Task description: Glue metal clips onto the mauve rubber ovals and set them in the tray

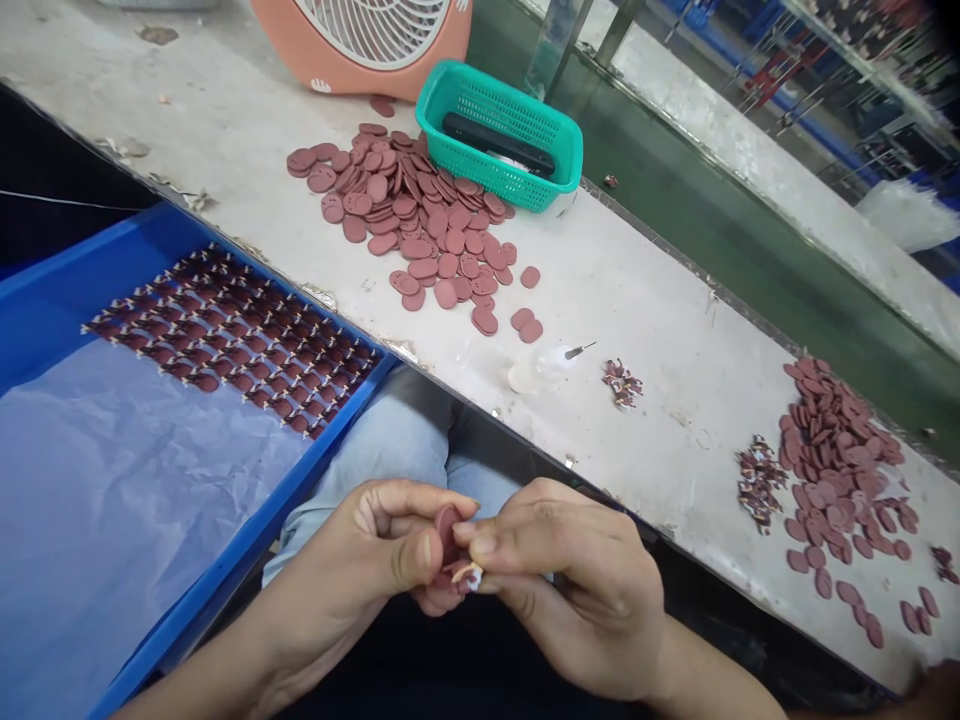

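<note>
My left hand [367, 545] is closed around a reddish-brown oval disc [448, 528], its thumb and fingers gripping the edges. From the other side my right hand [577, 580] pinches at the same disc's edge. A small brown piece with white and orange bits [466, 577] shows between the fingertips, low against the disc; whether it is joined to the disc I cannot tell. Both hands are above my lap, in front of the table edge. On the table beyond them lies a clear bottle with a thin needle tip [544, 368], near a small heap of brown-and-white pieces [622, 384].
Loose oval discs [420, 215] lie heaped beside a green basket [566, 150] holding a black object. An orange fan [292, 45] stands behind. At left, a blue tray [127, 245] carries rows of assembled pieces on paper. More discs [832, 450] and small pieces [759, 482] lie right.
</note>
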Motion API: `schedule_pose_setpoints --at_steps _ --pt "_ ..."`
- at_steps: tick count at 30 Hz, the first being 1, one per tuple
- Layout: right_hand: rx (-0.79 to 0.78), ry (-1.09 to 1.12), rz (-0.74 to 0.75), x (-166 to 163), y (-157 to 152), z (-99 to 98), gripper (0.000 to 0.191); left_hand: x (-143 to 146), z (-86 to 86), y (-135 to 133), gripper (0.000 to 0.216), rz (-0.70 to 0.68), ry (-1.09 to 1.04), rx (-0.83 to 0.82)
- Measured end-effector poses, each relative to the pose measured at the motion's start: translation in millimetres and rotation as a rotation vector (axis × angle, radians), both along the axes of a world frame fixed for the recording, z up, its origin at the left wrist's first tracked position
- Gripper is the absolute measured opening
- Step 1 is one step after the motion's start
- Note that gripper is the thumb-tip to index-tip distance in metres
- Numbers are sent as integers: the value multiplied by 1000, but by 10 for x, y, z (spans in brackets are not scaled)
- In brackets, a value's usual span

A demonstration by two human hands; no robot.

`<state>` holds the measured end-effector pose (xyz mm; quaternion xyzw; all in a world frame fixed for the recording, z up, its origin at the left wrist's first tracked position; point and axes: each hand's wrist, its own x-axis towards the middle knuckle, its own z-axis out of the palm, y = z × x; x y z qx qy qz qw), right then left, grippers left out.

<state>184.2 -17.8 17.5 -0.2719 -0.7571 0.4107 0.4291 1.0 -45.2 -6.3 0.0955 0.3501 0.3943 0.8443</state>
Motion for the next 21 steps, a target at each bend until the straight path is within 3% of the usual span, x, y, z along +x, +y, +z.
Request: schedule_pose_setpoints --at_steps 5,12,21 --pt "9 -12 -27 -14 16 -62 13 4 -47 6 29 25 30 -58" --pt "20 -13 -37 -24 23 -140 12 11 33 12 34 52 132 -141" --pt "-23 15 -75 -31 25 -206 17 3 -86 26 31 25 110 -132"
